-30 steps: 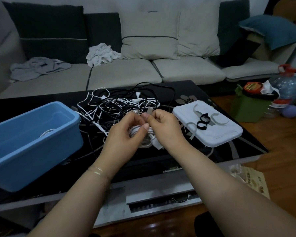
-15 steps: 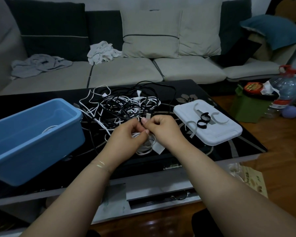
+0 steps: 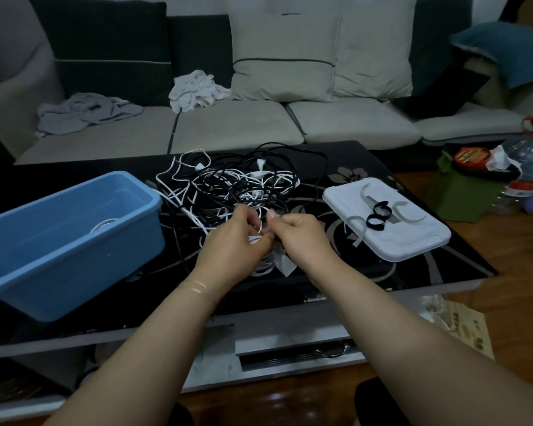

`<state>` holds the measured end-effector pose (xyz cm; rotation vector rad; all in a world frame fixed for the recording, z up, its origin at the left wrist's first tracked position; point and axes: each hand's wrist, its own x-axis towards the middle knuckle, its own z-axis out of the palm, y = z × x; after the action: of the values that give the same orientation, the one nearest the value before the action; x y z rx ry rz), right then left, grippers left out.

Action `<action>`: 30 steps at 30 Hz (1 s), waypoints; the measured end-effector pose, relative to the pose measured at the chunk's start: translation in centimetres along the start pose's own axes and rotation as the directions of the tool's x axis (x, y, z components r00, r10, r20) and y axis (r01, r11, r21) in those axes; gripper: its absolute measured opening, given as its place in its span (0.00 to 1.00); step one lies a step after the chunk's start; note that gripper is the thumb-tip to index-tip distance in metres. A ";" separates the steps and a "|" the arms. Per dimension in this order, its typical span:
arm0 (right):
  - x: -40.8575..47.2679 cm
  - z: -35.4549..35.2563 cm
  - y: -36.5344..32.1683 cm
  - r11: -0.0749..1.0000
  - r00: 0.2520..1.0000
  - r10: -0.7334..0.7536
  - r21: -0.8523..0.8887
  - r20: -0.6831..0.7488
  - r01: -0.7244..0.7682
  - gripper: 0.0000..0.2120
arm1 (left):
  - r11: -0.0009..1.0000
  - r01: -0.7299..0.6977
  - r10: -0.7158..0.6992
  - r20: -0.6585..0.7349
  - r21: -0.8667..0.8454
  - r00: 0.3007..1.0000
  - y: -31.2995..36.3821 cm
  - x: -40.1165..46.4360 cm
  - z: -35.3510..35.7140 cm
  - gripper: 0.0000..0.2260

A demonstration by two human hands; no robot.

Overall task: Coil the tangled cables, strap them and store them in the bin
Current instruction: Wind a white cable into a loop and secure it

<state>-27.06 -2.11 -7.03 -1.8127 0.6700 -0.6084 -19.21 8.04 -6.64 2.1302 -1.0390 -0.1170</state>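
Note:
A tangle of black and white cables [image 3: 240, 186] lies mid-table on the black glass table [image 3: 413, 272]. My left hand [image 3: 231, 244] grips a small coiled white cable [image 3: 263, 265] just in front of the tangle. My right hand [image 3: 302, 238] pinches a pale strap [image 3: 285, 264] that wraps this coil; the strap's end hangs below my fingers. A blue bin [image 3: 59, 241] stands at the left with one white coil [image 3: 105, 224] inside. A white lid [image 3: 388, 222] at the right carries black straps [image 3: 377, 218] and pale ones.
A grey and dark sofa [image 3: 259, 127] with cushions and crumpled cloths runs behind the table. A green box [image 3: 465, 192] and plastic bottles stand on the wooden floor at the right. A printed paper bag [image 3: 462, 330] lies by the table's right front corner.
Both hands have stayed close together on the white coil, shifting slightly as the strap is worked around it. The view has tilted a little. The bin, tangle and lid are unmoved.

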 end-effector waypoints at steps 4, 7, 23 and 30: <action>-0.2 -0.7 -0.5 0.995 0.994 -0.094 -0.037 0.050 0.095 0.21 | 0.997 0.015 -0.011 0.045 -0.076 0.999 -0.2 0.3 -0.3 0.13; -0.2 -0.8 -0.5 0.981 0.980 -0.183 -0.044 0.071 0.187 0.23 | 0.909 0.138 -0.078 0.164 -0.393 0.983 -0.2 0.3 -0.4 0.12; -0.4 -1.7 -1.2 0.963 0.953 -0.266 0.074 0.148 0.257 0.12 | 0.588 0.344 -0.157 0.314 -0.732 0.936 0.2 0.8 -1.4 0.14; -0.7 -1.7 -1.6 0.969 0.960 -0.245 -0.009 0.135 0.248 0.15 | 0.476 0.437 -0.129 0.432 -0.763 0.893 0.0 0.9 -2.2 0.21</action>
<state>-28.46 -2.33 -5.06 -1.9586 0.3654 -0.6377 -17.80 8.72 -4.85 1.3233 -0.5478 -0.9795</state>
